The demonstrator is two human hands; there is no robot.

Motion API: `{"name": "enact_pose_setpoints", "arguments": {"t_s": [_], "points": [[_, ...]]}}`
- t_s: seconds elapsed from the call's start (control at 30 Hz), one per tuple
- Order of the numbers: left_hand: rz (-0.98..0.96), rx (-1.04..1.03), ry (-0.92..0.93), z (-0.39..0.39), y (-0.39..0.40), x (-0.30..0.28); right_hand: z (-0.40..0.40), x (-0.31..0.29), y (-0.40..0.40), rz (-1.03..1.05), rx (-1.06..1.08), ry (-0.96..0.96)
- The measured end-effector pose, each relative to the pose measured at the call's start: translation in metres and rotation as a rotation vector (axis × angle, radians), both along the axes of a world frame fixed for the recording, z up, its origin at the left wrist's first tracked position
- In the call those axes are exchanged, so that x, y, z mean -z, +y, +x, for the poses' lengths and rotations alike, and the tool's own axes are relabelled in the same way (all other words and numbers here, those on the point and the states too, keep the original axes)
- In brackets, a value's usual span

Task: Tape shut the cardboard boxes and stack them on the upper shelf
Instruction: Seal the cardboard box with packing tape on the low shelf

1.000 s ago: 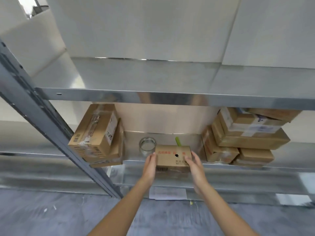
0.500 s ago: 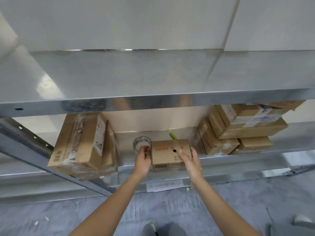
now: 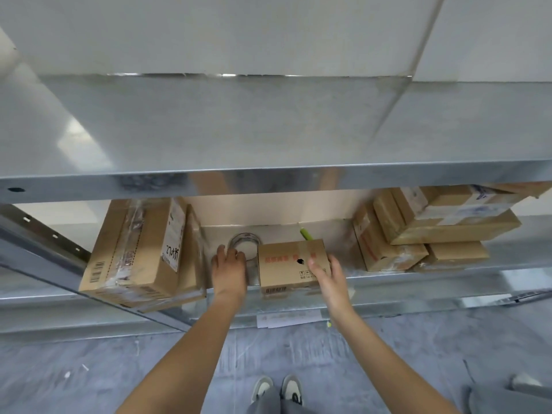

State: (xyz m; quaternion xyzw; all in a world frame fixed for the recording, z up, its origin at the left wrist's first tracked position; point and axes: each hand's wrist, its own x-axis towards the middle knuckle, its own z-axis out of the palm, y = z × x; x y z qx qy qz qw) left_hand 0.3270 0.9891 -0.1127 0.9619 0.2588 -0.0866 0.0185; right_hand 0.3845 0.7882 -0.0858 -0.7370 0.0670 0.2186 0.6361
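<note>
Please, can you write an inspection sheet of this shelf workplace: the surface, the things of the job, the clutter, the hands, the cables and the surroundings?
Surface: metal lower shelf; the upper shelf above it shows no boxes.
Job's things: small cardboard box with red print, at the shelf's front edge; tape roll lying to its left.
Clutter: tall box stack on the left, overhanging the edge; piled boxes on the right; a green object behind the small box, kind unclear.
Hands: left hand reaches over the tape roll, grip unclear; right hand rests with straight fingers on the small box.
Cables: nothing seen.
Surroundings: grey floor, a paper sheet under the shelf, the person's shoes.
</note>
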Motion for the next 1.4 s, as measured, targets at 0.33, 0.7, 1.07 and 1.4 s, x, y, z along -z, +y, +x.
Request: {"name": "enact_pose_setpoints", "arguments": {"t_s": [0.33, 0.7, 1.07, 1.4], "points": [[-0.573, -0.271, -0.736, 0.018, -0.004, -0.047, 0.003, 0.001, 0.021, 0.03, 0.014, -0.035], [-0.913, -0.014, -0.941, -0.026, -0.068, -0.069, 0.013, 0.0, 0.044, -0.035, 0.015, -0.081], [-1.105, -0.199, -0.837, -0.041, -0.097, -0.068, 0.023, -0.011, 0.043, -0.562, -0.099, -0.471], [-1.142, -0.259, -0.8, -0.041, -0.101, -0.063, 0.029, -0.04, 0.031, -0.286, -0.341, -0.399]]}}
